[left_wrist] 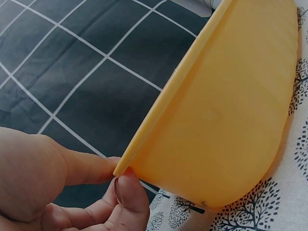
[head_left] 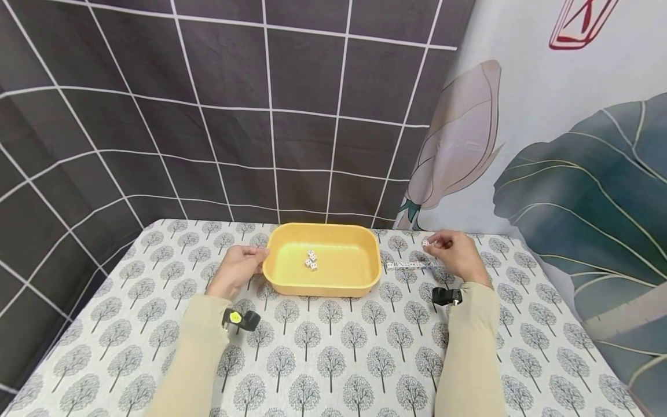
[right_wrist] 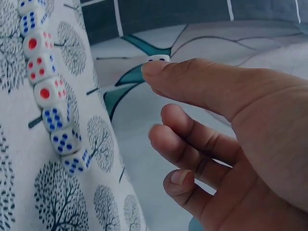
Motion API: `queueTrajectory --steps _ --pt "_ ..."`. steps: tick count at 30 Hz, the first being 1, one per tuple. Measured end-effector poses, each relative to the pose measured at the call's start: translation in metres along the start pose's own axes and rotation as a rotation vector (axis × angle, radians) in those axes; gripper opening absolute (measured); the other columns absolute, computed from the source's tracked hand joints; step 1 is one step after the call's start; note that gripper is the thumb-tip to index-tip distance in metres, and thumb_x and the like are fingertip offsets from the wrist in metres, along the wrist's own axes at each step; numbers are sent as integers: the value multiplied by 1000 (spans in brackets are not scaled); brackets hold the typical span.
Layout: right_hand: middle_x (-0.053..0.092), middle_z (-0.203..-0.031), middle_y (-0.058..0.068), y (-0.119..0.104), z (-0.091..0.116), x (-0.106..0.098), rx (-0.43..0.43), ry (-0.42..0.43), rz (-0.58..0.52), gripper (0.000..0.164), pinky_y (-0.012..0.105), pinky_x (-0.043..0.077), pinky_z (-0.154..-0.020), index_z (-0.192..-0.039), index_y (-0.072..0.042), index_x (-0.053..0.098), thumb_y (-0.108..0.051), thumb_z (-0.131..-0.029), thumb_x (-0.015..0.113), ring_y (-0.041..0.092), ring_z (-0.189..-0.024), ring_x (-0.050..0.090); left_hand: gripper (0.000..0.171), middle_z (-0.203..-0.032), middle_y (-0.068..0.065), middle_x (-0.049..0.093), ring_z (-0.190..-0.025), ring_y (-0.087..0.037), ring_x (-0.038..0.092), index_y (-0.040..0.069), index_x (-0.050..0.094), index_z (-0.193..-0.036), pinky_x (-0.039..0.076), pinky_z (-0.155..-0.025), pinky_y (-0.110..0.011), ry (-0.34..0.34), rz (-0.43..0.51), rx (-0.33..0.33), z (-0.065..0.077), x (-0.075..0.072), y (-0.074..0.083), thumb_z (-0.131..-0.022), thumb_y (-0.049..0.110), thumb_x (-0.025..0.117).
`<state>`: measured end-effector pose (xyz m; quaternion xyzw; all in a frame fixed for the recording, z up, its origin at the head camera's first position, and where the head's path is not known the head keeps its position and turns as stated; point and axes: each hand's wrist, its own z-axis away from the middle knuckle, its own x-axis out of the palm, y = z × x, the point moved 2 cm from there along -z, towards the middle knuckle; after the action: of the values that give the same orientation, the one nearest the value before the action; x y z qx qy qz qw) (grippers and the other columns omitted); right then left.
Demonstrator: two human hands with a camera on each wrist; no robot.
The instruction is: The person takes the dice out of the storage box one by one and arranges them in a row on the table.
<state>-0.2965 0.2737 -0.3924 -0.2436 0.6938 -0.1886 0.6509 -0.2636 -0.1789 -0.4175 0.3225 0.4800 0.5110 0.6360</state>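
A yellow plastic basin (head_left: pixel 323 284) stands on the cloth, with several white dice (head_left: pixel 311 260) on its floor. My left hand (head_left: pixel 241 267) pinches the basin's left rim; in the left wrist view the thumb and a finger meet at the rim's edge (left_wrist: pixel 144 130). My right hand (head_left: pixel 458 253) is raised at the right, pinching one white die (head_left: pixel 426 243) by the fingertips. In the right wrist view that die (right_wrist: pixel 159 58) is mostly hidden behind the thumb. Beside the hand runs a straight row of dice (right_wrist: pixel 45 94) with red and blue pips.
A tree-patterned cloth (head_left: pixel 328 370) covers the table. Behind the table hangs a dark curtain with a white grid (head_left: pixel 307 139), and at the right a pale curtain with a large flower and leaves (head_left: pixel 573 191). The dice row (head_left: pixel 411 264) lies right of the basin.
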Motion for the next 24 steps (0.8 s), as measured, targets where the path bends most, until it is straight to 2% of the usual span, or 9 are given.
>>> queueTrajectory --steps 5,13,24 --pt "67 -95 10 9 2 -2 23 14 3 25 29 46 -73 -112 -3 72 -20 -94 73 19 -82 57 38 -124 -20 65 -96 -19 65 -4 57 -133 50 -106 -41 0 -2 -3 0 0 1 -104 21 57" --pt "68 -83 6 25 4 -4 96 6 16 26 29 44 -64 -111 -1 73 -21 -94 72 15 -73 54 38 -125 -20 64 -98 -19 65 -5 57 -133 50 -107 -41 -5 -3 5 0 0 1 -105 21 56" --pt "69 -92 10 41 7 -4 188 -62 5 30 29 46 -66 -113 -4 72 -28 -94 72 20 -81 58 38 -125 -21 64 -96 -18 65 -6 57 -132 51 -106 -40 -5 -7 7 0 0 1 -105 20 56"
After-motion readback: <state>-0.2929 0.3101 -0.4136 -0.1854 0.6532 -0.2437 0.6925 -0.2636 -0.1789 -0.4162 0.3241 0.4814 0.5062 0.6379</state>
